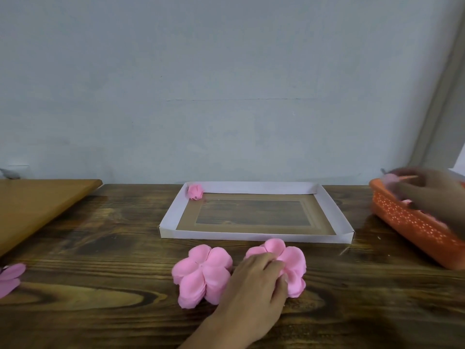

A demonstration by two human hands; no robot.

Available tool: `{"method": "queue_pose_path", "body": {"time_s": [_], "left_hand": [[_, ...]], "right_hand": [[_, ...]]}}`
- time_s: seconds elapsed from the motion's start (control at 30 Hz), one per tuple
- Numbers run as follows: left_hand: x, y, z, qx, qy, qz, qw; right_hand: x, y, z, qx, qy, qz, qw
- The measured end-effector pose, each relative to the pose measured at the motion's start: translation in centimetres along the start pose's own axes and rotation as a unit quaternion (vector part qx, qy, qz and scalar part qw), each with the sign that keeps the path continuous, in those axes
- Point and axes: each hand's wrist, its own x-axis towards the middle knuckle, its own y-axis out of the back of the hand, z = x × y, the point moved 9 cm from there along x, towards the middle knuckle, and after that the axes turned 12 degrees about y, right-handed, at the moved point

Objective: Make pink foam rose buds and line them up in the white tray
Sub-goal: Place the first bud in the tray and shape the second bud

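Dark wooden counter carries a white tray with one rose bud in its far left corner. Just before the tray lie two petal stacks; the left hand presses the right one with relaxed fingers. The right hand, blurred, reaches into an orange basket; its grip is unclear. The foam looks light and soft, best pinched at the centre.

Surface: you have dark, strongly grained wood running under everything.
Wall: pale blue-grey, straight ahead of you.
Board: light brown wood, lying at your far left, one corner overhanging the surface's back edge.
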Motion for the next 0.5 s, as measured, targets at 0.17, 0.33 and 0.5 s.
{"method": "queue_pose_path", "body": {"time_s": [0.17, 0.33, 0.5], "left_hand": [[0.0, 0.3, 0.3, 0.005, -0.006, 0.014, 1.0], [0.1, 1.4, 0.0, -0.046, 0.019, 0.045, 0.998], [-0.1, 3.4, -0.5, -0.051, 0.042, 0.13, 0.989]], "right_hand": [[-5.6, -9.1, -5.4, 0.149, 0.039, -0.114, 0.982], [-9.1, -15.9, -7.4, 0.274, 0.009, -0.202, 0.94], [-10.7, -17.9, -8.1, 0.302, 0.009, -0.205, 0.931]]}}
